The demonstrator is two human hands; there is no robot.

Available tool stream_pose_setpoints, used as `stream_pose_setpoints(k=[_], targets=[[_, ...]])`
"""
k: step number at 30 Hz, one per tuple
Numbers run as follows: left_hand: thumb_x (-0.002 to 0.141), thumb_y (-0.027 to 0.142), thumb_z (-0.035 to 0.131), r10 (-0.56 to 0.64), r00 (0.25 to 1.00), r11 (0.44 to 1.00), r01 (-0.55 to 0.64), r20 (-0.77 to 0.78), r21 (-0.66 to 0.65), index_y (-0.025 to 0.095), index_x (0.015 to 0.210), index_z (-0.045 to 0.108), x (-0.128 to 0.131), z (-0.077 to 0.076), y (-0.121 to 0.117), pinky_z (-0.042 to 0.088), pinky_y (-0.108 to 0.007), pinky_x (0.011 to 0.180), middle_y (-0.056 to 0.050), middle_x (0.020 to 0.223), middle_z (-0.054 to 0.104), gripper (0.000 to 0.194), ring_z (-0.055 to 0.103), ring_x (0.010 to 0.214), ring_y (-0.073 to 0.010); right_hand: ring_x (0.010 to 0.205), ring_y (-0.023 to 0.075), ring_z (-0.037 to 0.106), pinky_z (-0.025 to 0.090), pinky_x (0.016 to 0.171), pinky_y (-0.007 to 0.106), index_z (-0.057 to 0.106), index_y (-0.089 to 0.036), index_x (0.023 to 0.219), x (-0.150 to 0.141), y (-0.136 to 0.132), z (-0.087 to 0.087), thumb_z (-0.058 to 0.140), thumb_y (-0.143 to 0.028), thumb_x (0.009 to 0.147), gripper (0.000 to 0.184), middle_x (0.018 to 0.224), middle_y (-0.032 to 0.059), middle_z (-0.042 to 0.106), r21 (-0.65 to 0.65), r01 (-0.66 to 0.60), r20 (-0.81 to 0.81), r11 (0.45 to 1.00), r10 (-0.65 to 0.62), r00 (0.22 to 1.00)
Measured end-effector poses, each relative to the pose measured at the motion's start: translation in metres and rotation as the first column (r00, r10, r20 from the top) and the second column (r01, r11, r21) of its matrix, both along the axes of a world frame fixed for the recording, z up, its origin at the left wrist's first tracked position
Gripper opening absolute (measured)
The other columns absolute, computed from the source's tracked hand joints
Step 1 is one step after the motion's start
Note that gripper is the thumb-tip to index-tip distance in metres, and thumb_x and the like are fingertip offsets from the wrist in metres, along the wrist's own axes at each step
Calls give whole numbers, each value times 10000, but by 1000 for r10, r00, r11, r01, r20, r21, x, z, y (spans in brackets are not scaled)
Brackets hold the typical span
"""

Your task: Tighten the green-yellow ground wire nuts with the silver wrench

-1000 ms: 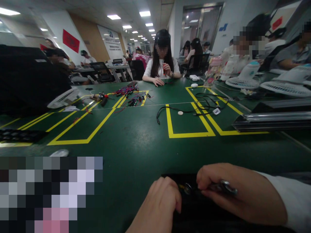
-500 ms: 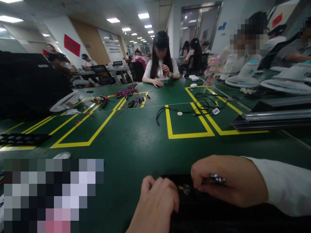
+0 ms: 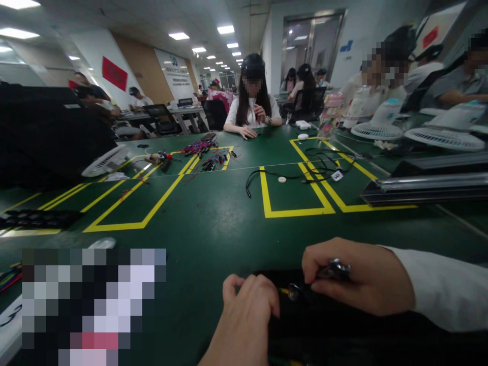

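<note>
A long, dark black piece (image 3: 335, 330) lies at the table's near edge, its outline mostly lost in shadow. Over its left end my left hand (image 3: 249, 305) is curled, fingers bent down and the tips hidden. My right hand (image 3: 354, 277) is closed around a small shiny metal tool (image 3: 335, 268), whose bright end sticks out above the fist; its exact kind does not show. Between the hands, a small round metal part (image 3: 293, 292) with a bit of yellow wire (image 3: 283, 291) sits on the black piece, close to the right fingertips.
Yellow tape (image 3: 297, 213) marks boxes on the green table (image 3: 217, 218). Black cables (image 3: 274, 173) and a white disc (image 3: 282, 180) lie ahead. Bundled wires (image 3: 213, 160) are farther left. Dark long profiles (image 3: 427, 183) and white fans (image 3: 377, 127) stand right. A person (image 3: 253, 101) sits opposite.
My right hand has risen slightly and the metal tool in it has turned a little more upright. My left hand stays almost in place on the black piece.
</note>
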State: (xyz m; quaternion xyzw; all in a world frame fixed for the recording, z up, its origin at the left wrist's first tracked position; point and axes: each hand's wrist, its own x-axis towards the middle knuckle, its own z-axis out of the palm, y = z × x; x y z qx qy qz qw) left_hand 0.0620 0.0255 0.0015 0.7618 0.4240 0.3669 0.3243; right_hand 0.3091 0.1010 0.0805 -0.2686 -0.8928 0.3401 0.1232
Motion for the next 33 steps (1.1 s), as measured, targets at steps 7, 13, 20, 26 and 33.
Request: stream_pose_setpoints(k=[7,13,20,26,33], targets=[[831,329,726,-52,998,997,54,-39,46,258,837,517,0,-16,7,446,-441,761,-17,822,605,221,571,753,-263,691,159,595,459,647,266,609,-226,889,6,-17,-1,559,-167,897,78,796,-18,659,19,143,-13,990,-142,990],[903,303,603,-69,996,996,72,-50,59,260,844,504,2,-18,8,445,-450,778,-8,799,571,123,561,760,-257,641,163,586,447,595,264,594,-242,880,3,-34,-5,559,-183,917,78,781,-21,659,39,277,4,960,-278,961],[875,237,600,-100,993,994,103,-55,47,262,872,535,-1,-18,8,456,-446,762,-25,836,601,70,577,781,-267,596,158,569,429,552,252,595,-248,853,-4,-34,-13,588,-176,903,88,758,-24,664,8,285,34,959,-285,958],[878,217,592,-94,993,995,97,-69,37,264,878,544,0,-20,10,459,-458,769,-22,825,599,67,577,779,-267,641,171,591,442,590,272,595,-253,864,-1,-33,-13,561,-194,910,82,782,-24,672,6,282,40,959,-282,959],[860,242,615,-114,991,992,117,-69,37,259,871,548,-2,-19,11,459,-448,767,-25,841,595,70,575,785,-264,621,156,569,441,578,264,597,-256,864,-1,-32,-11,551,-193,905,88,775,-34,663,-6,276,24,961,-276,961]])
